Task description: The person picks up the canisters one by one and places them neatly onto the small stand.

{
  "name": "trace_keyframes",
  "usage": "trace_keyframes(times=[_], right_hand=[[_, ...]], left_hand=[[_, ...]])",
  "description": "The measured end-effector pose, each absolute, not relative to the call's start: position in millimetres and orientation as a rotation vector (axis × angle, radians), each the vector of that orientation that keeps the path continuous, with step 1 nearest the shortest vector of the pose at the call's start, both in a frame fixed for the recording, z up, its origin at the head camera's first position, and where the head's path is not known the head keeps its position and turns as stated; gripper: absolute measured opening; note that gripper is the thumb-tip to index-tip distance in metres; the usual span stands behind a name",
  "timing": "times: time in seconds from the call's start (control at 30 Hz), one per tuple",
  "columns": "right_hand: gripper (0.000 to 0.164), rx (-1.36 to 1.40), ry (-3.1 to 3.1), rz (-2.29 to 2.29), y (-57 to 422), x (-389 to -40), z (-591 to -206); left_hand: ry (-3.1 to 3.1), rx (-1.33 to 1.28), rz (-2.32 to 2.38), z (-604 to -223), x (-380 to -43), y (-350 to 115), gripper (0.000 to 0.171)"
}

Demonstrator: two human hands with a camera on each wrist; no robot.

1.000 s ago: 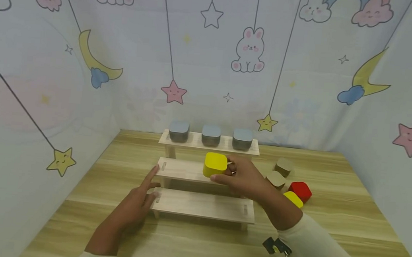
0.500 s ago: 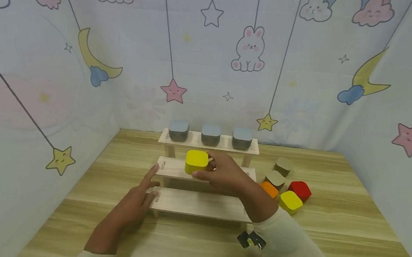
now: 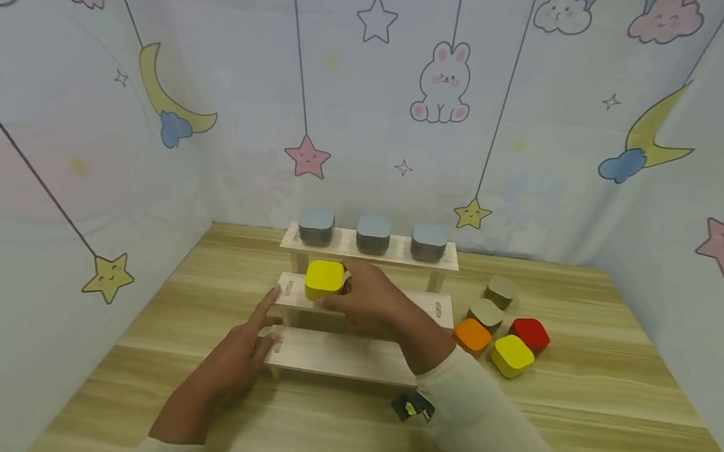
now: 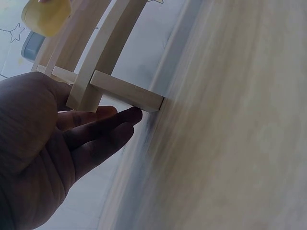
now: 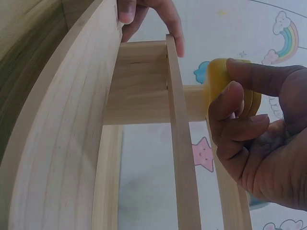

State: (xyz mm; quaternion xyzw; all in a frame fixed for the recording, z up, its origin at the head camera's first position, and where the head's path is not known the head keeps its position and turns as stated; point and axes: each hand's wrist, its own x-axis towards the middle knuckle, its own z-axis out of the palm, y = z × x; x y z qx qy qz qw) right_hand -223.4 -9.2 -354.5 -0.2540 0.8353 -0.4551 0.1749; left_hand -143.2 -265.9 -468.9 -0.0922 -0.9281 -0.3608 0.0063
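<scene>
Between its thumb and fingers, my right hand [image 3: 366,295] pinches a yellow rounded-square block [image 3: 324,279] over the left part of the middle shelf of a three-tier wooden rack [image 3: 353,355]. In the right wrist view the yellow block [image 5: 217,81] overlaps the space above that shelf. My left hand [image 3: 241,354] lies at the rack's left end, its index finger stretched to the middle shelf and its thumb at the lower one. The left wrist view has the left hand's fingers [image 4: 103,143] extended beside a rack leg [image 4: 127,91].
Three grey rounded blocks [image 3: 373,235] stand along the top shelf. To the rack's right, on the wood-grain table [image 3: 602,404], lie two beige blocks [image 3: 485,314], an orange block [image 3: 472,336], a red block [image 3: 529,335] and another yellow block [image 3: 512,355]. A printed cloth [image 3: 400,137] hangs behind.
My right hand has carried the yellow block leftward over the middle shelf, uncovering the orange block and the shelf's right end. My left hand stays at the rack's left end.
</scene>
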Motion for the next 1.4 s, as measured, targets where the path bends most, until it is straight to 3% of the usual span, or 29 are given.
trace_keyframes(times=[0.43, 1.4], right_hand=[[0.052, -0.611, 2.446, -1.210, -32.6, -224.7, -361.6], [0.057, -0.508, 2.497, -1.148, -48.8, -228.1, -361.7]], left_hand=[[-2.925, -0.265, -1.163, -469.4, -146.1, -264.0, 0.086], [-2.903, -0.306, -1.166, -468.9, -143.6, -266.5, 0.085]])
